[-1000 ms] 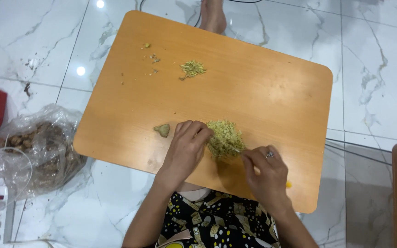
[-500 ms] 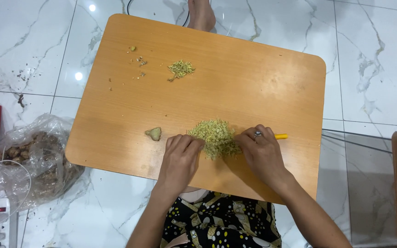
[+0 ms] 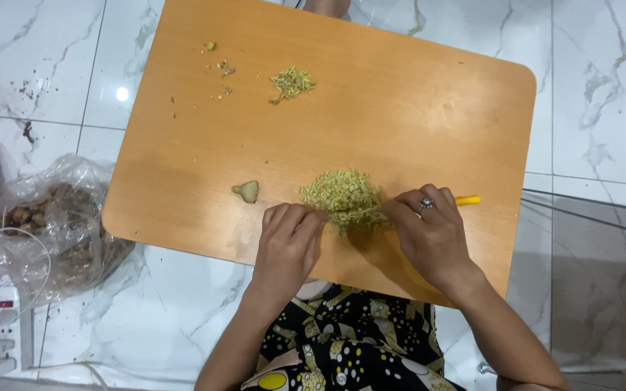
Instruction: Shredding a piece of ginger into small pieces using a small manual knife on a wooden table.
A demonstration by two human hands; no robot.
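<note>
Hands are working a heap of shredded greenish bits on the wooden board.
Your left hand is resting curled against the heap's near-left edge, grasping nothing visible; your right hand is gripping a yellow-handled tool just beside it.

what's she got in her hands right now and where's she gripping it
The right hand grips a yellow-handled tool by its handle; only the handle's end shows. The left hand holds nothing, its fingers resting against the chopped pile.
</note>
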